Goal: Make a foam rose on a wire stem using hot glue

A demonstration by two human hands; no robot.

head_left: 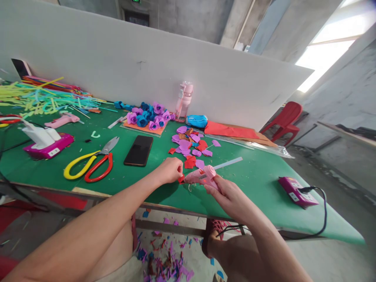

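Observation:
My right hand grips a pink hot glue gun, with a clear glue stick poking out of its back end. A small red light glows on the gun's side. My left hand is closed in a pinch on a small red paper piece, and the gun's nozzle touches or nearly touches that piece. Just beyond my hands lie loose purple paper petals and red paper pieces. Farther back, purple and blue paper flowers rest on an orange sheet.
Left of my hands lie a black phone, scissors, a purple power strip and another pink glue gun. A pink bottle stands by the white board. Another power strip sits near the right edge.

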